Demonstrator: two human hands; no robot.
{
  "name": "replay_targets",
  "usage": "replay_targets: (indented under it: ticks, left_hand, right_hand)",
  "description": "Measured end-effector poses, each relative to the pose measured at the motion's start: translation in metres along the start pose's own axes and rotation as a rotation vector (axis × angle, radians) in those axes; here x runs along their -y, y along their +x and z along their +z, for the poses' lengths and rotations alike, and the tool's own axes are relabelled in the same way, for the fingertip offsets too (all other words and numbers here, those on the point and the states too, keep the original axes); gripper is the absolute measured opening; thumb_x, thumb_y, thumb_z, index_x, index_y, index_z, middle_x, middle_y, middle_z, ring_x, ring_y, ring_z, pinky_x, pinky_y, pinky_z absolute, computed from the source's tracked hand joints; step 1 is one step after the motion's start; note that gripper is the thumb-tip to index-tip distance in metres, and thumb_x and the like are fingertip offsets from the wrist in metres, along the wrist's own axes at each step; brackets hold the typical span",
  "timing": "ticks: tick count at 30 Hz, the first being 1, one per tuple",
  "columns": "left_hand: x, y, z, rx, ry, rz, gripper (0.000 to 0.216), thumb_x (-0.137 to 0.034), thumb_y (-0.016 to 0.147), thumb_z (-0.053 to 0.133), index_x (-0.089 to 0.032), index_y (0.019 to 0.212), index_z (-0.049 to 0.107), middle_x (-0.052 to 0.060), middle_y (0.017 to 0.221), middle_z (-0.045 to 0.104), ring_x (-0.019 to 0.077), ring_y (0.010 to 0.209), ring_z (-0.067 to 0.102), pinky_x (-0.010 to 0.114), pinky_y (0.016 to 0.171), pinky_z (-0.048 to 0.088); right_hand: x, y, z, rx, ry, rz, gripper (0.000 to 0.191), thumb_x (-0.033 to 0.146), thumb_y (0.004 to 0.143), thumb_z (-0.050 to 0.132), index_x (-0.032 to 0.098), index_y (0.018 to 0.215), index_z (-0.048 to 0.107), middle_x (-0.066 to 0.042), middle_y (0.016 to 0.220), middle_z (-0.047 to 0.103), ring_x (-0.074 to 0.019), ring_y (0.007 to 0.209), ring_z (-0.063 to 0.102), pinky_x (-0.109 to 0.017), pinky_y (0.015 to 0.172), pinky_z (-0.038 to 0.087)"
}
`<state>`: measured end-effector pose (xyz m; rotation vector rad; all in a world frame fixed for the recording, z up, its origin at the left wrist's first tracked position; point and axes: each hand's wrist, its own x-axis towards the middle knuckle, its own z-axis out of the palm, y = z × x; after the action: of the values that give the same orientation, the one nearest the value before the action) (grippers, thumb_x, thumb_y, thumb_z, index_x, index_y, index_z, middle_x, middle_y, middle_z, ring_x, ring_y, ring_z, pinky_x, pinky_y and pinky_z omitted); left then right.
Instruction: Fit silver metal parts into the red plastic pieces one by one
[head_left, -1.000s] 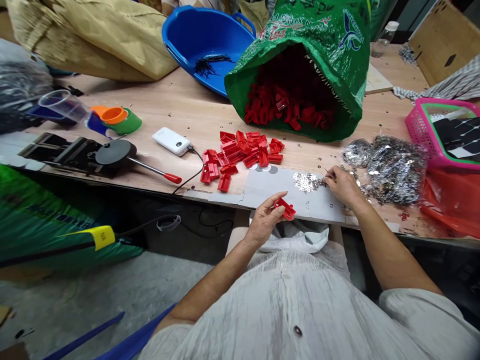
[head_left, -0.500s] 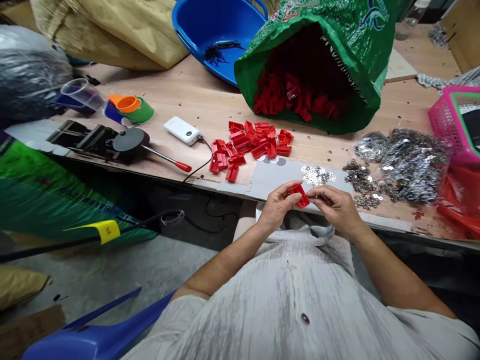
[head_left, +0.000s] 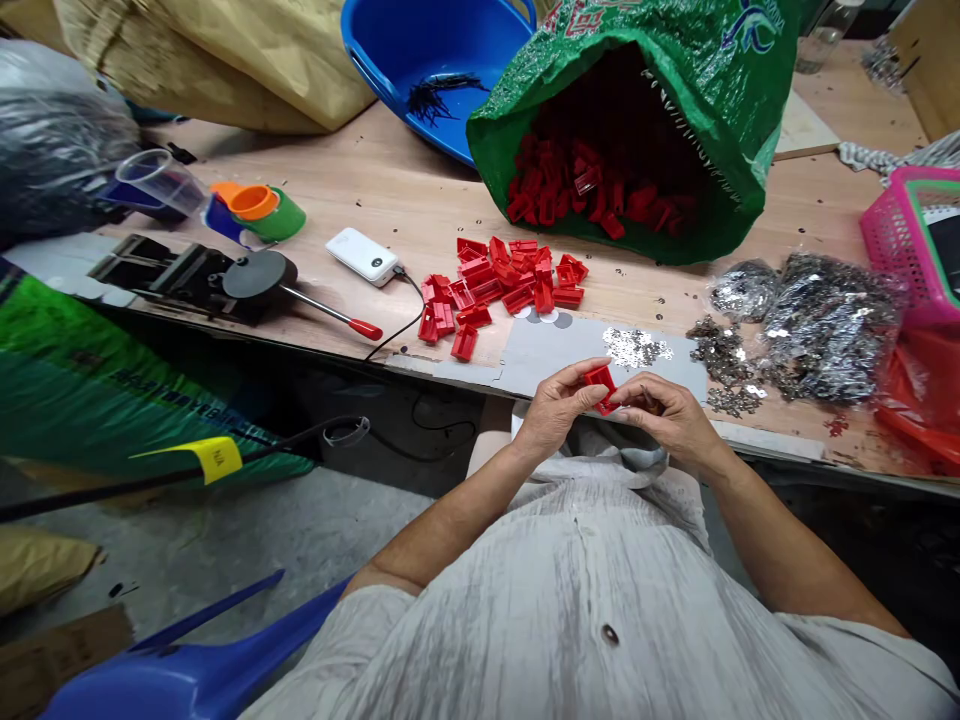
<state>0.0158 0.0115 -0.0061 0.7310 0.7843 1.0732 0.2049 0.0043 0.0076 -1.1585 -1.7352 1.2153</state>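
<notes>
Between the thumb and fingers of my left hand (head_left: 559,405) is a small red plastic housing (head_left: 601,380), open-sided like a little box, held above the table's front edge. My right hand (head_left: 671,415) is closed, its thumb and fingertips pinched against the housing's lower right side. What sits inside that pinch is hidden. Just beyond my hands, small shiny metal plates (head_left: 634,348) are spread on a grey sheet (head_left: 532,362). A heap of similar red housings (head_left: 502,280) lies further left.
A green sack (head_left: 720,200) gapes open at the back, red housings inside. Bagged metal parts (head_left: 832,330) and a pink basket (head_left: 900,235) occupy the right. Leftward are a white power bank (head_left: 364,255) with a cable and a lever press (head_left: 255,280). A blue basin (head_left: 390,60) stands behind.
The red housing has turned slightly in my left hand. My right fingertips have shifted a little along its lower right side. The view has moved slightly.
</notes>
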Motion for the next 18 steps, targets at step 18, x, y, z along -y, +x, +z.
replay_targets:
  ticks: [18]
  left_hand:
    - [0.009,0.024,-0.039,0.121,0.887,0.326,0.041,-0.031,0.073,0.081,-0.023,0.112,0.071,0.005,0.104,0.073,0.0196,0.096,0.068,0.03,0.09,0.048]
  right_hand:
    - [-0.02,-0.002,0.003,-0.014,-0.548,-0.012,0.024,0.028,0.095,0.055,0.024,0.114,0.07,-0.006,0.103,0.073,-0.023,0.093,0.068,-0.037,0.083,0.053]
